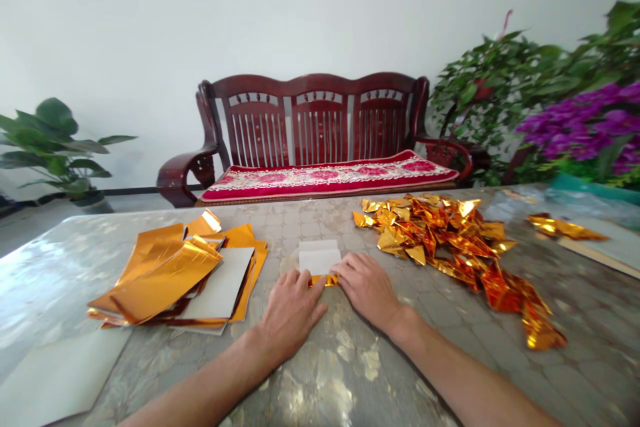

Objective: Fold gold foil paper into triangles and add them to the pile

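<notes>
Tabletop (280, 227) under left hand (290, 315) and right hand (367, 288) pressing foil-backed paper (320, 259).

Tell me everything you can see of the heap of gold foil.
The heap of folded gold foil is a loose pile of shiny orange-gold pieces, mostly small triangles, overlapping at odd angles. It lies on the marbled tabletop, spreading from near the far edge toward the near right, where a longer piece trails out. The right hand lies just left of it, apparently not touching.
</notes>
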`<state>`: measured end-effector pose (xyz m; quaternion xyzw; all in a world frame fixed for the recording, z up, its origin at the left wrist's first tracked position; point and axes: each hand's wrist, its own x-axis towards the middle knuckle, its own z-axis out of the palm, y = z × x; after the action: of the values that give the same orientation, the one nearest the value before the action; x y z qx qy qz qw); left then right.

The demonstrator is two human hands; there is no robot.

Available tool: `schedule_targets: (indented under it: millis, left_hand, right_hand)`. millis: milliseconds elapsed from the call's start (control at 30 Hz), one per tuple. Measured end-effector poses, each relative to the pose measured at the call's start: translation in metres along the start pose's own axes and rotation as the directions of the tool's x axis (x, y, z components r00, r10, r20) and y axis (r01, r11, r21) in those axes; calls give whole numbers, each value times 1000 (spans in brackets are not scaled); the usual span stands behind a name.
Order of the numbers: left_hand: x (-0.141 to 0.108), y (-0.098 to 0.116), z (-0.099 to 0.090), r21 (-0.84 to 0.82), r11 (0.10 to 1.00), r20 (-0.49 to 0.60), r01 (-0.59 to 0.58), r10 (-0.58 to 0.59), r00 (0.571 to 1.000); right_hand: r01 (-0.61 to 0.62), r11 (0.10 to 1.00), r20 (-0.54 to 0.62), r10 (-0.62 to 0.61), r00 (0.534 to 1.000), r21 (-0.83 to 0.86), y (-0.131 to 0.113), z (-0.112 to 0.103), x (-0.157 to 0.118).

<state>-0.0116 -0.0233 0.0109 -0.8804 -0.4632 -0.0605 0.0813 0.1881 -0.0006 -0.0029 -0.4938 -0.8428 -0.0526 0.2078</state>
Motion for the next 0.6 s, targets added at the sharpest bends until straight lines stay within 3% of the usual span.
schedule_targets:
  millis: [133,400,600]
  left_hand:
    - [-1,1,0,10,1000,4,8,-8,1000]
    - [-6,-5,6,70,997,41,17,-20,999]
    - [0,-10,5,100,995,41,-5,1,999]
  right_hand:
    - [143,990,55,-142,988,-11,0,-1,-3]
    - [111,992,61,-107,992,-64,5,-5,-10]
    - [108,968,61,-97,993,-227,5,-3,-5]
